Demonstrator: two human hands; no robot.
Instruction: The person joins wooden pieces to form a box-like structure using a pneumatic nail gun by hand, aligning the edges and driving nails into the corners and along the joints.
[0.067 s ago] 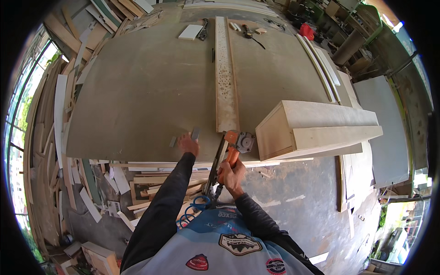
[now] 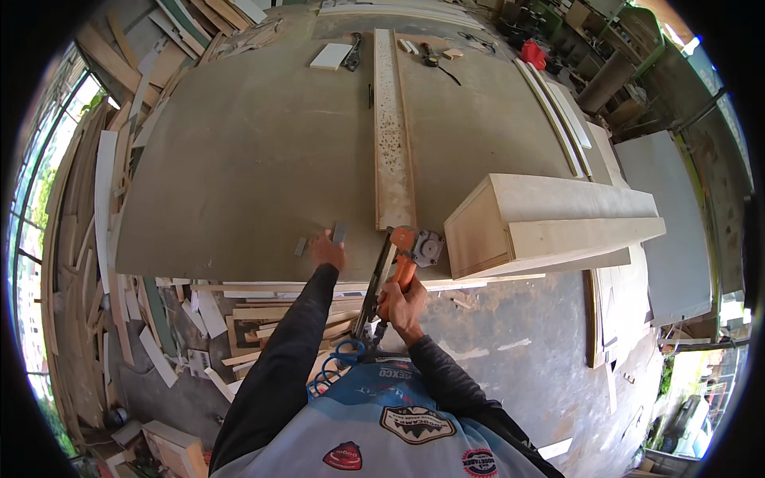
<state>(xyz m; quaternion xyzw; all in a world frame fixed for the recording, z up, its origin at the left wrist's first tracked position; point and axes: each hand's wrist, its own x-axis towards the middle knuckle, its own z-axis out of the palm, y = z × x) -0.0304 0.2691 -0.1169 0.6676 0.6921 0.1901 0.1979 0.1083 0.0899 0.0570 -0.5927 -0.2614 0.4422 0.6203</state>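
On the near part of the table, my left hand (image 2: 326,252) reaches palm down, with thumb and forefinger closed at the lower end of a small grey strip of nails (image 2: 340,233). Another short grey strip (image 2: 300,246) lies just left of that hand. My right hand (image 2: 404,307) is wrapped round the handle of an orange nail gun (image 2: 405,271). The gun's head is up at the table's near edge, close to the end of a long speckled board (image 2: 390,143). From its lower end runs a coiled blue air hose (image 2: 331,366), beside my shirt.
A pale plywood box (image 2: 550,227) stands right of the gun. Farther back lie a white panel (image 2: 330,56), a dark tool (image 2: 353,52) and a screwdriver-like tool (image 2: 430,56). White strips (image 2: 550,119) line the table's right side. Wood offcuts (image 2: 263,331) sit beneath the near edge.
My left hand has shifted very slightly beside the strips. The nail gun and my right hand look unmoved.
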